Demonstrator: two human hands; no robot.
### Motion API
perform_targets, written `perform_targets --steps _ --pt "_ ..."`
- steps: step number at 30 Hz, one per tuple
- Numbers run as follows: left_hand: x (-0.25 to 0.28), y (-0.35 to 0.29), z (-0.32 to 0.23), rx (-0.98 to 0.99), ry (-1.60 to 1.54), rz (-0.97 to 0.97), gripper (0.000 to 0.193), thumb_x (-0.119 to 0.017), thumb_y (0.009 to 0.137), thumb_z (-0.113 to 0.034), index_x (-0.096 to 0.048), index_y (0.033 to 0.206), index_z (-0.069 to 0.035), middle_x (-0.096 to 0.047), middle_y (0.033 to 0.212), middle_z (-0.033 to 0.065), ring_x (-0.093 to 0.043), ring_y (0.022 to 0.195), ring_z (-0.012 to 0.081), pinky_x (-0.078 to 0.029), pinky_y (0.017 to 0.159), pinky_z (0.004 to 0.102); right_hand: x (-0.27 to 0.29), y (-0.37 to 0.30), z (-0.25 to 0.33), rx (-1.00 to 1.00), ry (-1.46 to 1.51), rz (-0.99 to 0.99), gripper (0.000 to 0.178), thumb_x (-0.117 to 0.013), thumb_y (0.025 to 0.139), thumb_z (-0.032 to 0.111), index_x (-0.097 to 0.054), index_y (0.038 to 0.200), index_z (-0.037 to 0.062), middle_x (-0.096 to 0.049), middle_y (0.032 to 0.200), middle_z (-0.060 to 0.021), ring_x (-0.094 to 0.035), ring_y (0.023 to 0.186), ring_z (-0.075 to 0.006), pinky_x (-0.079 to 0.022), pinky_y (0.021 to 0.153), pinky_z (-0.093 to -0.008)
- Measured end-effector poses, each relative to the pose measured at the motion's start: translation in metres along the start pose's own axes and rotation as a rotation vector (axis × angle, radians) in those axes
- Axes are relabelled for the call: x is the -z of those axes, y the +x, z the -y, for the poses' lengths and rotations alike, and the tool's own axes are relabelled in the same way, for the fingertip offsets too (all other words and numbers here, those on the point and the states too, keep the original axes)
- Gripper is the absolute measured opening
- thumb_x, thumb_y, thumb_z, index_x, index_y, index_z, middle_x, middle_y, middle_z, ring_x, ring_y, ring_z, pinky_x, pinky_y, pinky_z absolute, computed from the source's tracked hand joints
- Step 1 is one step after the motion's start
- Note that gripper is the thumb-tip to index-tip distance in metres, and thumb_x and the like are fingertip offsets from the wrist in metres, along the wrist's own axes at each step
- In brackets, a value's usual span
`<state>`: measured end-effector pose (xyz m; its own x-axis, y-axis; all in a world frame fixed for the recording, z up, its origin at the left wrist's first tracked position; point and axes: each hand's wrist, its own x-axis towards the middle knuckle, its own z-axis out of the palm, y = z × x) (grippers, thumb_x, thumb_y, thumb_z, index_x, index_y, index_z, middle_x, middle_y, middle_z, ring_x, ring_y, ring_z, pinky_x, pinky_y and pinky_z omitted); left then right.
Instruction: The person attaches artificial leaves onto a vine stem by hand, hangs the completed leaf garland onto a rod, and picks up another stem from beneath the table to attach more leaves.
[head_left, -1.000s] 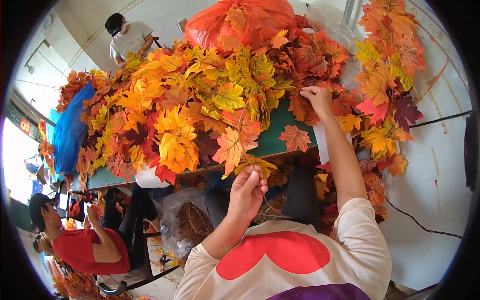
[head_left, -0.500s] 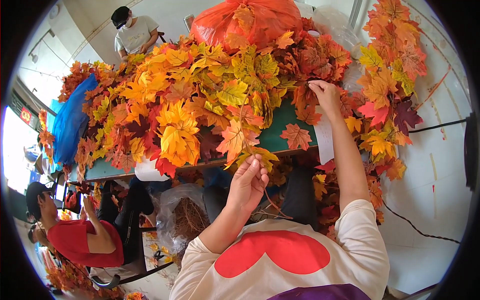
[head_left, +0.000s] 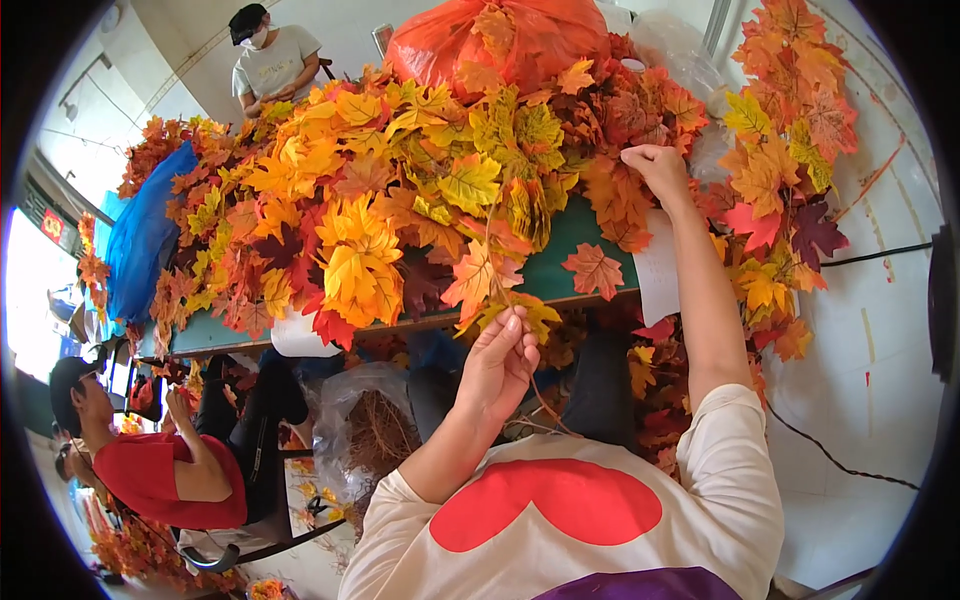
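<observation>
My left hand [head_left: 503, 360], closed in a pinch, grips a thin brown leaf vine [head_left: 543, 402] just in front of the table edge. Artificial maple leaves in orange and yellow hang on the vine, one orange leaf [head_left: 478, 277] lying above my fingers, and its bare stem trails down toward my lap. Farther off to the right, my right hand [head_left: 660, 172] is closed at the edge of the leaf pile, beside orange-brown leaves [head_left: 612, 195]. Whatever its fingertips hold is hidden. A loose rust-coloured leaf [head_left: 593, 271] rests on the green table [head_left: 572, 232] between the two hands.
A heap of leaves [head_left: 350, 170] covers most of the table, with a red plastic bag [head_left: 450, 50] behind. Leaf garlands [head_left: 765, 180] hang at right. A clear bag of brown stems [head_left: 375, 430] stands by my legs. Two co-workers sit at left [head_left: 170, 465] and far left [head_left: 275, 65].
My right hand has moved slightly farther away over the pile, its fingers curling in more. My left hand stays nearly in place with the vine.
</observation>
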<state>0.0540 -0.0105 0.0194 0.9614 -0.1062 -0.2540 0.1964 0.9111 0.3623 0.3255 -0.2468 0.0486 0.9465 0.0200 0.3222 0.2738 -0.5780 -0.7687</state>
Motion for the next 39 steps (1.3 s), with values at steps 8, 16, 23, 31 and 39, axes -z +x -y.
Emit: perform_targets --steps 8,16,23,31,39 --pt "0.001 0.004 -0.001 -0.006 -0.002 0.005 0.013 -0.052 0.088 -0.01 -0.055 0.1 -0.006 -0.056 0.085 0.0013 -0.054 0.072 0.0102 -0.049 0.061 0.0208 0.003 -0.001 0.01 0.044 0.258 0.054 0.021 -0.065 0.078 0.018 -0.067 0.09 0.0021 -0.066 0.082 -0.0036 -0.059 0.075 -0.0088 -0.045 0.071 -0.0232" --pt "-0.006 0.013 -0.008 -0.1 0.004 0.003 0.011 -0.054 0.087 -0.009 -0.057 0.097 -0.007 -0.06 0.081 0.0014 -0.06 0.074 0.0118 -0.053 0.068 0.0247 0.002 -0.051 0.05 0.23 0.605 0.191 0.01 -0.063 0.08 0.012 -0.063 0.083 0.0027 -0.064 0.086 -0.004 -0.054 0.087 -0.0075 -0.043 0.075 -0.0237" --pt "-0.014 0.02 -0.006 -0.082 0.035 0.017 0.014 -0.055 0.087 -0.012 -0.057 0.1 -0.007 -0.06 0.081 0.0009 -0.06 0.076 0.0113 -0.053 0.069 0.0252 0.002 -0.149 0.112 0.583 0.411 0.401 0.006 -0.058 0.077 0.004 -0.053 0.074 0.0051 -0.062 0.082 -0.0056 -0.06 0.081 -0.0169 -0.039 0.093 -0.0374" --pt "-0.009 0.011 0.004 -0.186 0.125 0.023 0.014 -0.054 0.088 -0.014 -0.056 0.1 -0.007 -0.06 0.083 0.0007 -0.058 0.076 0.0095 -0.05 0.061 0.0213 -0.029 -0.203 0.122 0.381 0.364 0.323 0.01 -0.065 0.075 0.0 -0.06 0.084 0.0003 -0.06 0.08 -0.0064 -0.06 0.07 -0.0131 -0.048 0.061 -0.0229" --pt "-0.011 0.005 0.008 -0.232 0.154 0.037 0.014 -0.055 0.087 -0.013 -0.057 0.099 -0.006 -0.059 0.084 0.0007 -0.057 0.075 0.0094 -0.05 0.062 0.0227 -0.031 -0.211 0.121 0.312 0.425 0.279 0.006 -0.065 0.074 -0.001 -0.061 0.079 -0.0007 -0.063 0.079 -0.0074 -0.06 0.071 -0.0114 -0.049 0.062 -0.0219"
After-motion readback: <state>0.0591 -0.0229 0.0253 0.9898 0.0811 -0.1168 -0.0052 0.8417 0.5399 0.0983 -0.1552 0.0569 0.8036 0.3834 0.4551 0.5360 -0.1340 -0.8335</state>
